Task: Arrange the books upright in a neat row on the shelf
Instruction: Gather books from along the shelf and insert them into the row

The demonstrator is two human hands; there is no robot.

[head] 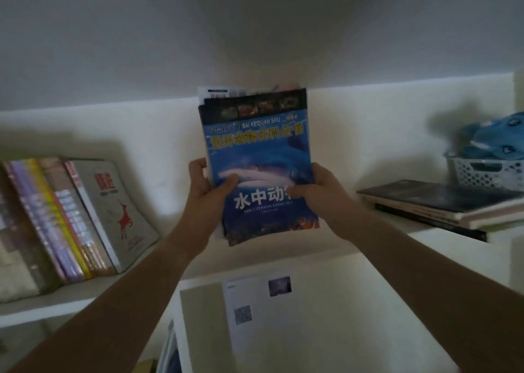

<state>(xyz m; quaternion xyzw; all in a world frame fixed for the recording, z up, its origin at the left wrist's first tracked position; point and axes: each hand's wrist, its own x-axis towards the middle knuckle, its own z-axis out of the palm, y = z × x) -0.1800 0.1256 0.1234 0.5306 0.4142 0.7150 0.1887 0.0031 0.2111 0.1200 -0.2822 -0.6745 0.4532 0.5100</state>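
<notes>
A small stack of books fronted by a blue shark-cover book (259,157) stands upright in mid-air above the white shelf (297,247), at its middle. My left hand (208,186) grips the stack's left edge, thumb on the cover. My right hand (319,192) grips its right edge, thumb across the lower cover. At the left, a row of books (65,219) leans to the left, ending in a grey book with a red deer (119,213). At the right, a few books lie flat in a pile (442,205).
A white perforated basket (487,172) holding a blue plush toy (496,135) stands at the far right behind the flat pile. Below the shelf, a white surface carries a printed sheet (255,310). The white wall rises behind the shelf.
</notes>
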